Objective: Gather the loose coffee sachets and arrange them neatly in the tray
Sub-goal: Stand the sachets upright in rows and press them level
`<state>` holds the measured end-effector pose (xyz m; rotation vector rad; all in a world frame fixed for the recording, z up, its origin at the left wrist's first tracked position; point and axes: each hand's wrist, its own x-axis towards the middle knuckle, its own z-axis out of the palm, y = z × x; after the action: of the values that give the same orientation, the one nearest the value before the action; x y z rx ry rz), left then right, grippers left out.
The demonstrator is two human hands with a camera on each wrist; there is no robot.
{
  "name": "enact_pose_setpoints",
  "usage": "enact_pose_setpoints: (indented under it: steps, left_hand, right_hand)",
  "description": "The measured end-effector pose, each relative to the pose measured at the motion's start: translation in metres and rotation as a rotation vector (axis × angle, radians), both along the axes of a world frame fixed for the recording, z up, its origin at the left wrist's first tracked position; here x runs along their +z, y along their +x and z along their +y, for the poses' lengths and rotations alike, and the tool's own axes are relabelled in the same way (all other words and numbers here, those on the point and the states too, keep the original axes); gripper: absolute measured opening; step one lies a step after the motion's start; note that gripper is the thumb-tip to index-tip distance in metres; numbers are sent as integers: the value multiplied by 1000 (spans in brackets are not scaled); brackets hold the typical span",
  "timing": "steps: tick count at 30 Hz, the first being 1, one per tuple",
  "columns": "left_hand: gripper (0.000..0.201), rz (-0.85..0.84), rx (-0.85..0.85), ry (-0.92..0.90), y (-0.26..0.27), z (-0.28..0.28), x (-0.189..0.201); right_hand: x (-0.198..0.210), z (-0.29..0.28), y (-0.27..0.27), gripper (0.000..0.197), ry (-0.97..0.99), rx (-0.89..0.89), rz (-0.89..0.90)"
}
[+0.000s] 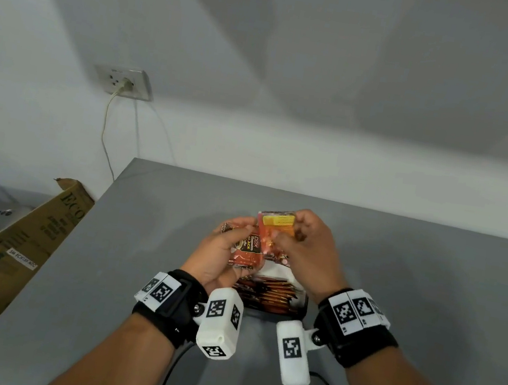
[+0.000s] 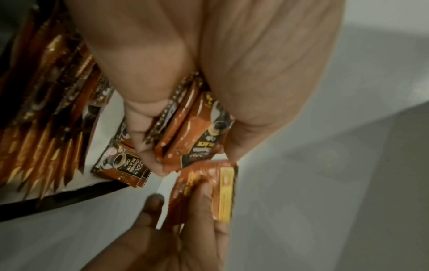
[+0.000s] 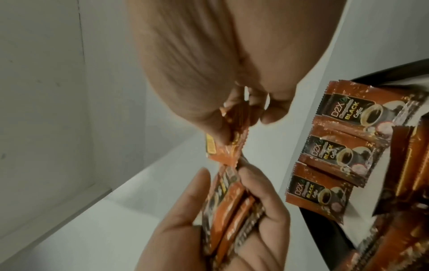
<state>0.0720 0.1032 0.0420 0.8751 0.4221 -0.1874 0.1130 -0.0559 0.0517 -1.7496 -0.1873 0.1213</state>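
Below both hands, the tray (image 1: 301,311) holds upright sachets (image 1: 275,294)

Both hands, left hand (image 1: 220,253) and right hand (image 1: 306,249), grip sachets (image 1: 251,248) (orange) above tray (image 1: 300,311).

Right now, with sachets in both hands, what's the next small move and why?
Probably slide the right hand's sachet onto the left hand's stack, since their edges nearly meet above the tray, where sachets already stand in rows.
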Motion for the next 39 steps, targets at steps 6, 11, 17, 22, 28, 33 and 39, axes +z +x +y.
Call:
enact_pose_setpoints:
  steps: [6,11,17,22,28,33,39]
  left_hand:
    - [24,0,-11,-66,-4,-1,2]
    - [39,-49,84,151,-6,-5,-2]
    - [26,-54,128,132,-9,-15,1]
    - [34,-65,267,36,-10,-13,2]
    - [60,-143,327,88,-12,-23,1]
    - [35,-101,253,22,-13,-21,3]
    - [39,-93,273,44,-14,-14,1]
  right_hand:
    - [1,-5,-13,30,4,102,-53]
    - [-6,-7,-25,44,78,104,60]
    - [1,1,-30,38,136,69,169]
    - [-2,-7,-21,18,311,-86,356]
    - [-2,3,-29,23,367,40,566]
    - [6,6,-29,17,272,32,493]
    - [7,-10,-17,15,364,-39,504]
